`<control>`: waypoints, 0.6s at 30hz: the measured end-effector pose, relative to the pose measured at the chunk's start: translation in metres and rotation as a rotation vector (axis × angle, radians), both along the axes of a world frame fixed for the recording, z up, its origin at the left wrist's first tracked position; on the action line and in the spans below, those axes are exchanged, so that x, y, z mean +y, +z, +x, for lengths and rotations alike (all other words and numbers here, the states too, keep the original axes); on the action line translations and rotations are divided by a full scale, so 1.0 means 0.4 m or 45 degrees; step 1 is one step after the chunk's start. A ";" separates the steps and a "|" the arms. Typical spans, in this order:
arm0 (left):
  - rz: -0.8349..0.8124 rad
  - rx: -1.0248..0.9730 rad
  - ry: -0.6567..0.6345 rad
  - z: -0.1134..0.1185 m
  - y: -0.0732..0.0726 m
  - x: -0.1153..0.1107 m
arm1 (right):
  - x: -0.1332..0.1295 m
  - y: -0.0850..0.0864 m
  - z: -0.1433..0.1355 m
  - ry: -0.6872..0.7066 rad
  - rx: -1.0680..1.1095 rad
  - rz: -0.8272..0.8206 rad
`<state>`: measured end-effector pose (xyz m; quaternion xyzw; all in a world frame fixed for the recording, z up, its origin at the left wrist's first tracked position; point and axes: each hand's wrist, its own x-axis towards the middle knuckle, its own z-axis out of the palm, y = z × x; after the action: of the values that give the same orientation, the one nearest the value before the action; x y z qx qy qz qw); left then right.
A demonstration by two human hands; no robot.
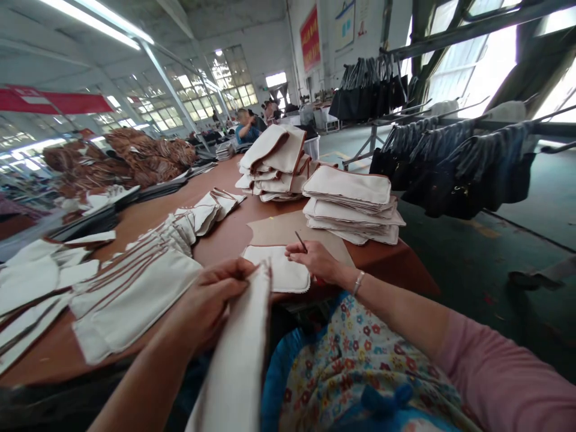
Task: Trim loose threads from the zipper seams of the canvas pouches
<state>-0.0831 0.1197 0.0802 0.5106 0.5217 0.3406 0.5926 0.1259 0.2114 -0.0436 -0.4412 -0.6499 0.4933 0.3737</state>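
My left hand point(216, 300) is closed on the top edge of a long white fabric piece point(238, 360), which hangs down in front of me. A thin dark tool point(301, 241) pokes up from the closed fingers of my right hand point(315, 259); what kind of tool it is I cannot make out. Under and beside the right hand lies a white fabric panel point(283, 275) with a brown top edge, partly on a tan sheet point(292, 231). A fanned row of white pieces with brown trim point(139, 288) spreads to the left.
Stacked white panels point(351, 207) and a taller folded pile point(274, 159) stand on the brown table point(225, 240). Black bags point(468, 180) hang from a rack at the right. Brown bundles point(130, 159) are heaped at the back left. A person point(246, 129) sits beyond the table.
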 end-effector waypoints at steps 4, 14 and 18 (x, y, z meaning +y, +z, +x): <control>-0.043 0.009 -0.265 0.080 -0.062 -0.001 | -0.116 0.087 0.099 0.348 0.513 -0.175; 0.089 0.119 -0.408 0.185 -0.128 0.009 | -0.218 0.037 0.201 0.519 0.617 -0.264; 0.136 0.214 -0.386 0.204 -0.131 0.021 | -0.230 0.024 0.196 0.257 0.527 -0.064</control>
<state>-0.0016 0.1282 0.0277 0.6408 0.4677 0.2307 0.5634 0.2045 0.1192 -0.0340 -0.2726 -0.5877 0.6241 0.4368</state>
